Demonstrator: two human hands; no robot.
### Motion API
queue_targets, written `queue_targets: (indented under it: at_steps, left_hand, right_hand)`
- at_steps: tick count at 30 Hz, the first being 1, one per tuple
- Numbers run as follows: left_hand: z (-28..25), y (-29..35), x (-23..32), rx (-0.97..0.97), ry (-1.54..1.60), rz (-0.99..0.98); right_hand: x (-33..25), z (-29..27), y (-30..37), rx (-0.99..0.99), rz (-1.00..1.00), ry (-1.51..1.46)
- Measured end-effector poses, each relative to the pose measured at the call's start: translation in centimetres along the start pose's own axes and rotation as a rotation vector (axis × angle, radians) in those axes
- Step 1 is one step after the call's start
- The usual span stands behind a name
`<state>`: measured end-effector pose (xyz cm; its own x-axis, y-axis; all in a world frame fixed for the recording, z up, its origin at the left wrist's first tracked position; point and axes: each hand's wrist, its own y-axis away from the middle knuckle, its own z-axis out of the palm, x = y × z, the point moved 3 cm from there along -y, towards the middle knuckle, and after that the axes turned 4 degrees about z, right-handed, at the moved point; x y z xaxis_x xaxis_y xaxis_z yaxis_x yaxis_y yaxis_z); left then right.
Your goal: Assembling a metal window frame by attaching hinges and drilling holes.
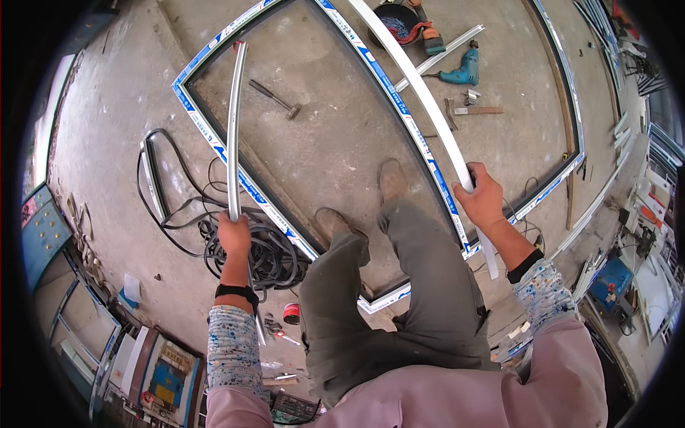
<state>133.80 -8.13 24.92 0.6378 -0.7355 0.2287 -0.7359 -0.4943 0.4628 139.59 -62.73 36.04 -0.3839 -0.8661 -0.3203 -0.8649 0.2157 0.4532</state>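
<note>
My left hand point(234, 234) is wrapped round a narrow pale profile strip point(235, 128), which points away from me across the left side of a frame. In my right hand point(479, 200) is a wider white strip point(421, 93). It runs past the far edge of view, and its near end sticks out below my fist. Both strips are held above a large metal frame point(392, 91) lying on the floor, covered in blue-and-white film. My shoes stand inside this frame. Beside my left hand lies a tangled coil of black rubber strip point(267, 257).
A hammer point(275, 98) lies inside the frame. Further right are a teal power drill point(465, 69), a hammer with a wooden handle point(485, 110), and a black tub point(378, 16) beside an orange-and-black cordless tool point(432, 41). A red can point(291, 314) is near my left leg.
</note>
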Motion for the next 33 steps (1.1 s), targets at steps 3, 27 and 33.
queue_targets:
  at_steps: [3, 27, 33]
  left_hand:
    - [3.4, -3.5, -0.5, 0.024, 0.013, 0.058]
    - [28.9, -21.9, 36.7, -0.651, 0.963, 0.188]
    - [30.5, -19.4, 40.6, -0.804, 1.011, 0.177]
  right_hand:
    - [2.5, 3.8, -1.8, 0.018, -0.034, 0.041]
    - [11.1, 27.0, -15.3, 0.133, -0.188, 0.012]
    - [11.8, 27.4, -15.0, 0.168, -0.132, 0.07]
